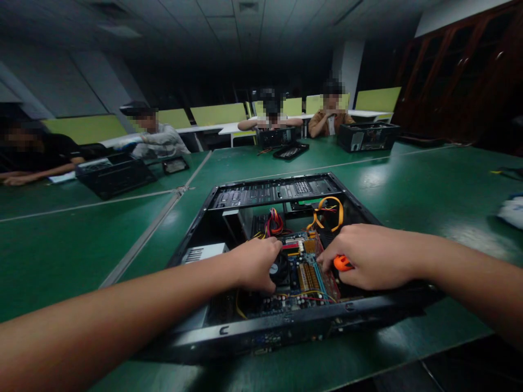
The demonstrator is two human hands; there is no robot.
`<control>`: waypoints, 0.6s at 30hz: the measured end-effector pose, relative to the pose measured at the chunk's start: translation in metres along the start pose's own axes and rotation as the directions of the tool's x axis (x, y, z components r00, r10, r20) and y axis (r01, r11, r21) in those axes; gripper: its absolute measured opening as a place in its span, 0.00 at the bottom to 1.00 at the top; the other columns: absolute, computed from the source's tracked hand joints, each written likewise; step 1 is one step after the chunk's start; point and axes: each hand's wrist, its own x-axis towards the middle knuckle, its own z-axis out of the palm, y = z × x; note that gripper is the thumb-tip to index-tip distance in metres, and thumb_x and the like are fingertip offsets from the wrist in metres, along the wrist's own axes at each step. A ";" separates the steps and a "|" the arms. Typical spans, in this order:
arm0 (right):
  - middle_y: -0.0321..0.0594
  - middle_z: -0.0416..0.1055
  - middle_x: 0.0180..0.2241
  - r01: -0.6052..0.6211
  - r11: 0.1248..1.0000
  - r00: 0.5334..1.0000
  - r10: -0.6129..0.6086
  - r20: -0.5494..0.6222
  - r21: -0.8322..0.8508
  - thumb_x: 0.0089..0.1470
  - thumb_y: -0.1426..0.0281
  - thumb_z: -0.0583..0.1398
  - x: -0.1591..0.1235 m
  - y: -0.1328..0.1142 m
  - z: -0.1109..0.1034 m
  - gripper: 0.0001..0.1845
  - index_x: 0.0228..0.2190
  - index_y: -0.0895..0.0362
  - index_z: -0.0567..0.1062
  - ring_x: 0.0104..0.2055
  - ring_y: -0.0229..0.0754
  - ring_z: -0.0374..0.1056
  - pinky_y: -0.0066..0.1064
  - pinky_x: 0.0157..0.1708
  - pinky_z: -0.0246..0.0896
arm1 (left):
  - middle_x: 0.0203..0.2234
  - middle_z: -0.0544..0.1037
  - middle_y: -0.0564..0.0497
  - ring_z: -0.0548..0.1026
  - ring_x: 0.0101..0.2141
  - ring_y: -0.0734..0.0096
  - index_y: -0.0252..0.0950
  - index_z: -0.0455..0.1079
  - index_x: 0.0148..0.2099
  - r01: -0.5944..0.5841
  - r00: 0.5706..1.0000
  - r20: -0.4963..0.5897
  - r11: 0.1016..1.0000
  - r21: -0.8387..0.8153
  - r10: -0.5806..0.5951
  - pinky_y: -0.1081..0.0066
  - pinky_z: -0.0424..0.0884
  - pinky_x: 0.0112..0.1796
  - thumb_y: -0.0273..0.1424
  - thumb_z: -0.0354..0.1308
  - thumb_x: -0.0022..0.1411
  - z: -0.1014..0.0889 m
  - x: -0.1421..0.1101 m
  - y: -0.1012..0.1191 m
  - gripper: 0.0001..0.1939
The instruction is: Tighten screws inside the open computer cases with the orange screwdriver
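Note:
An open black computer case point(286, 321) lies on its side in front of me, its motherboard point(300, 296) showing inside. My left hand point(259, 264) reaches in from the left, thumb and fingers curled around the round black CPU fan point(279, 270). Over the board's right side, my right hand point(363, 258) is closed on a screwdriver, of which only the orange handle end point(343, 263) shows; its shaft is hidden. Just left of that hand stands a reddish expansion card point(330, 277). Bundled power wires point(274, 222) and a yellow cable point(337, 209) lie toward the far side.
The case rests on a green table point(417, 212). A silver power supply point(204, 253) fills its left part. Across the table, several people sit by other cases, such as a black case point(368, 136). A white cloth-like item point(511, 212) lies far right.

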 end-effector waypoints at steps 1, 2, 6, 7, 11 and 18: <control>0.37 0.78 0.29 0.013 1.000 1.000 -0.013 -0.008 0.026 0.49 0.74 0.57 0.000 0.000 0.000 0.13 0.32 0.51 0.80 0.33 0.44 0.74 0.31 0.36 0.63 | 0.48 0.76 0.39 0.77 0.44 0.51 0.30 0.68 0.52 0.008 1.000 0.009 1.000 -0.011 -0.008 0.62 0.74 0.45 0.40 0.69 0.42 0.000 0.000 -0.001 0.35; 0.38 0.78 0.29 0.027 0.998 0.999 -0.025 -0.029 0.048 0.49 0.73 0.57 0.000 -0.001 0.000 0.13 0.32 0.52 0.80 0.33 0.45 0.73 0.31 0.36 0.62 | 0.48 0.76 0.39 0.77 0.45 0.51 0.30 0.68 0.52 0.016 1.000 0.017 1.000 -0.022 -0.015 0.62 0.74 0.45 0.41 0.70 0.42 0.000 0.001 -0.002 0.36; 0.42 0.76 0.37 0.017 0.990 0.965 0.020 -0.260 0.138 0.48 0.73 0.58 -0.001 -0.008 -0.008 0.17 0.42 0.55 0.76 0.39 0.47 0.71 0.34 0.40 0.61 | 0.51 0.75 0.38 0.76 0.48 0.50 0.30 0.66 0.56 0.038 0.999 0.034 0.998 -0.042 -0.037 0.63 0.72 0.47 0.43 0.70 0.45 -0.010 -0.009 0.002 0.40; 0.42 0.75 0.39 0.025 0.983 0.942 0.036 -0.333 0.179 0.48 0.74 0.57 -0.002 -0.009 -0.011 0.19 0.44 0.56 0.74 0.39 0.47 0.69 0.35 0.40 0.60 | 0.52 0.74 0.38 0.75 0.49 0.50 0.31 0.65 0.58 0.035 0.999 0.014 0.998 -0.049 -0.035 0.63 0.72 0.48 0.43 0.69 0.46 -0.016 -0.015 0.003 0.40; 0.38 0.70 0.35 0.167 0.912 0.817 0.085 -0.571 0.375 0.58 0.73 0.51 -0.004 -0.010 -0.029 0.15 0.47 0.56 0.66 0.35 0.43 0.65 0.33 0.35 0.59 | 0.59 0.69 0.47 0.73 0.52 0.54 0.42 0.61 0.63 -0.014 0.976 -0.220 0.992 -0.123 -0.013 0.62 0.70 0.51 0.43 0.65 0.53 -0.044 -0.064 -0.006 0.37; 0.38 0.70 0.35 0.221 0.931 0.749 0.028 -0.662 0.289 0.63 0.65 0.56 0.019 -0.014 -0.038 0.10 0.42 0.57 0.70 0.35 0.40 0.66 0.32 0.35 0.60 | 0.50 0.78 0.51 0.76 0.49 0.52 0.49 0.72 0.54 -0.135 0.742 -0.656 0.926 -0.352 -0.141 0.56 0.72 0.49 0.41 0.62 0.57 0.006 -0.140 -0.076 0.21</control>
